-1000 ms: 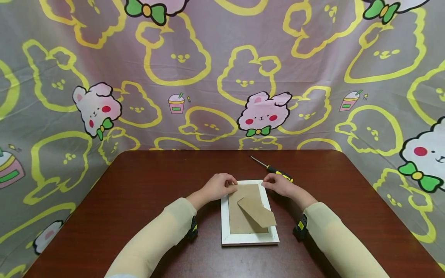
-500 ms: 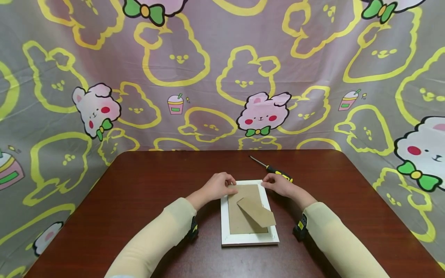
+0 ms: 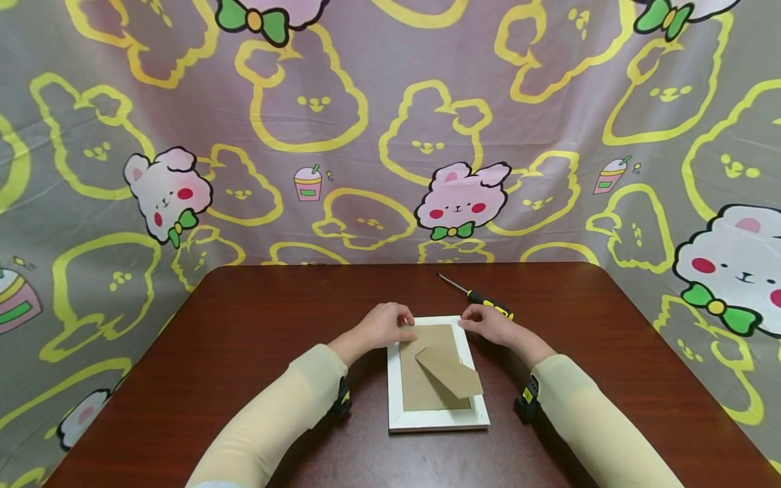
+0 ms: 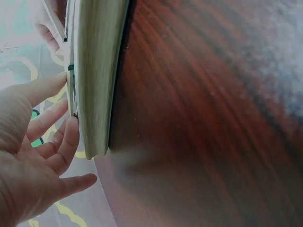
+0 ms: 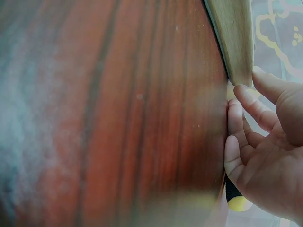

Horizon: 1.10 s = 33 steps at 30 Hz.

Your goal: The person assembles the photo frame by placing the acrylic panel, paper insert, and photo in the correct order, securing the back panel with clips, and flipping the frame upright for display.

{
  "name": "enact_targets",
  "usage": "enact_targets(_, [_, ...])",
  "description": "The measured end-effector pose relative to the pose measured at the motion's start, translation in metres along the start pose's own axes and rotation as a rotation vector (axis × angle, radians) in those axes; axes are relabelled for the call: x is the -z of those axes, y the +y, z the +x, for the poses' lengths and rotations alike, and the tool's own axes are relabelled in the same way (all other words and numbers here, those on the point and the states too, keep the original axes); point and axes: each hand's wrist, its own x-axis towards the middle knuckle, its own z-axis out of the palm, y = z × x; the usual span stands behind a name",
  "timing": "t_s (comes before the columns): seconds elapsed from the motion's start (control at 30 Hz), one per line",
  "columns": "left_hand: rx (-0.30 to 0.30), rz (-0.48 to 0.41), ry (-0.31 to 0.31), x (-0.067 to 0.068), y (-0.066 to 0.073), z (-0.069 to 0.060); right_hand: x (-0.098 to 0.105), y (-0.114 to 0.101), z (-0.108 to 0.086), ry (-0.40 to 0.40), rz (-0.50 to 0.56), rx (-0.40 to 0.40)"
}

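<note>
A white picture frame (image 3: 395, 396) lies face down on the table, its brown backing board (image 3: 417, 390) up. From the board a cardboard easel leg (image 3: 453, 376) sticks out at an angle. My left hand (image 3: 382, 327) is at the far left corner; in the left wrist view its thumb and fingertips touch the back beside the pale wooden side (image 4: 97, 80), apart from each other. With thumb and index finger, my right hand (image 3: 491, 324) pinches the far right corner, where the right wrist view shows the frame's edge (image 5: 234, 38).
Just beyond the right hand lies a screwdriver (image 3: 485, 301) with a black and yellow handle. The brown table (image 3: 256, 318) ends at a patterned cloth (image 3: 366, 169) behind it and at both sides.
Both hands stay at the frame's far corners and the frame keeps its place. Only the head view shifts very slightly.
</note>
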Motion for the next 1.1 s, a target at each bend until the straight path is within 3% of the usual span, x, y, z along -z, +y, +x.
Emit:
enact_targets(0.33, [-0.027, 0.054, -0.018, -0.0014, 0.0037, -0.0004, -0.001, -0.0003, 0.0005, 0.018, 0.013, 0.014])
enact_targets(1.1, [0.039, 0.049, -0.034, -0.002, 0.0069, -0.0004, -0.0004, 0.0003, 0.0006, 0.005, 0.001, -0.01])
